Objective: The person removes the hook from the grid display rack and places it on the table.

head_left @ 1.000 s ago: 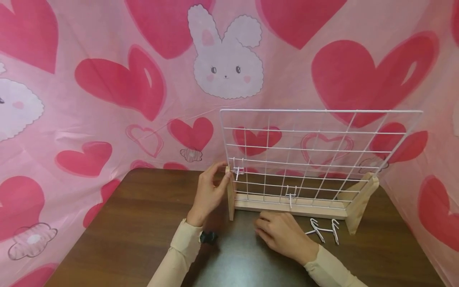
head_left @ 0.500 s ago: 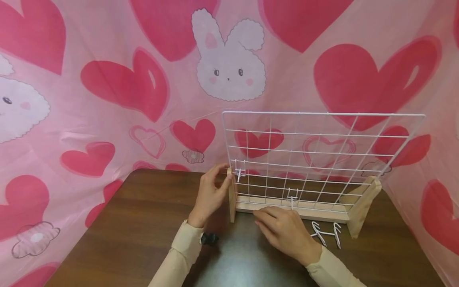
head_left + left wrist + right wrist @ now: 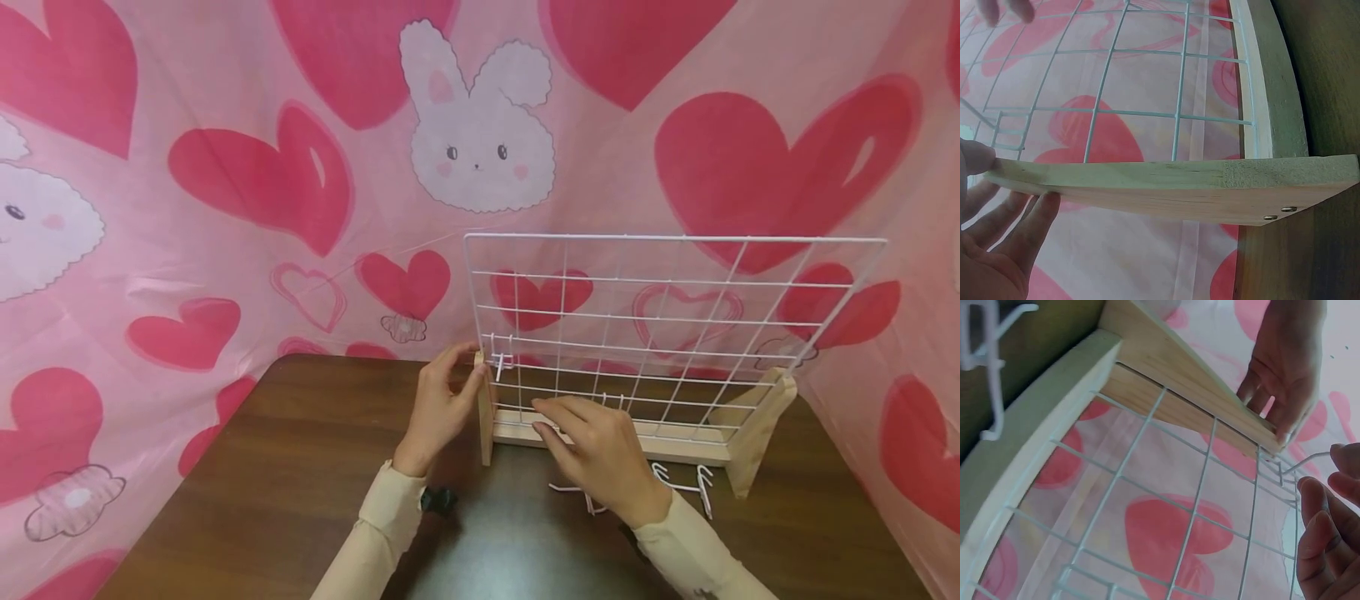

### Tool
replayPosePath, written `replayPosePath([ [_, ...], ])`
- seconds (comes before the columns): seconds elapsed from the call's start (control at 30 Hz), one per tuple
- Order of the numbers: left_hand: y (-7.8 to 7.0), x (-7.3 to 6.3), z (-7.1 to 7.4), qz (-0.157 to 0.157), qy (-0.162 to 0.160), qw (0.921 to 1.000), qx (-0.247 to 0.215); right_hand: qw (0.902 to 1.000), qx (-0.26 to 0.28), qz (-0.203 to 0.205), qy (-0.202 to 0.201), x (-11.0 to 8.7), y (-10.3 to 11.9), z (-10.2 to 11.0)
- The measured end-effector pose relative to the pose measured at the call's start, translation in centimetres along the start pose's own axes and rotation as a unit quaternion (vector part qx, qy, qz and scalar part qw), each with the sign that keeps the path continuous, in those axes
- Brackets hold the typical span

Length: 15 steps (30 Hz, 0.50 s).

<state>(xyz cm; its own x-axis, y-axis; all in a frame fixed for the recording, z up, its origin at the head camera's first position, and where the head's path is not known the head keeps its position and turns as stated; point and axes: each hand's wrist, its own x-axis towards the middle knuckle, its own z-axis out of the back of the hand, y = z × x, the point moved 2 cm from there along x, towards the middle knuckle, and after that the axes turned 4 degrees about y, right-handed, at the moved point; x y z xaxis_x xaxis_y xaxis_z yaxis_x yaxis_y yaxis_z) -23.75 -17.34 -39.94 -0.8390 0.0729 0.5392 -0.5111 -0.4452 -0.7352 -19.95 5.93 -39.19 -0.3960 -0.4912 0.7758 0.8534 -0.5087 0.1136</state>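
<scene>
A white wire grid panel (image 3: 675, 238) stands in a wooden stand, leaning back. My left hand (image 3: 442, 400) pinches the upper end of the stand's left side board (image 3: 486, 421), thumb on one face and fingers on the other. A white wire hook (image 3: 500, 363) hangs on the grid beside that board. In front of the grid's lower part, my right hand (image 3: 600, 450) hovers with thumb and fingers parted, holding nothing. Behind it a second hook (image 3: 613, 400) on the grid is mostly hidden. In the left wrist view the right fingertips (image 3: 1007, 11) are apart from the left hook.
Two loose white hooks lie on the brown table (image 3: 300, 500): one (image 3: 576, 490) partly under the right hand, another (image 3: 686, 487) by the right side board (image 3: 761, 437). A pink heart-patterned cloth (image 3: 360, 183) hangs behind the table.
My right hand has risen from near the tabletop to in front of the grid, uncovering a loose hook and covering the lower hung one. The left hand has kept its grip on the board.
</scene>
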Motion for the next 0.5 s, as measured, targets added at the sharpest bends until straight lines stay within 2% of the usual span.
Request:
replayPosePath([
  [0.33, 0.1, -0.1, -0.2, 0.007, 0.003, 1.0000, 0.005, 0.9997, 0.010, -0.018, -0.014, 1.0, 0.1, -0.2],
  [0.5, 0.1, -0.2, -0.1, 0.007, -0.002, 0.9999, 0.011, 0.9995, 0.008, -0.006, -0.029, 1.7, 0.1, -0.4],
])
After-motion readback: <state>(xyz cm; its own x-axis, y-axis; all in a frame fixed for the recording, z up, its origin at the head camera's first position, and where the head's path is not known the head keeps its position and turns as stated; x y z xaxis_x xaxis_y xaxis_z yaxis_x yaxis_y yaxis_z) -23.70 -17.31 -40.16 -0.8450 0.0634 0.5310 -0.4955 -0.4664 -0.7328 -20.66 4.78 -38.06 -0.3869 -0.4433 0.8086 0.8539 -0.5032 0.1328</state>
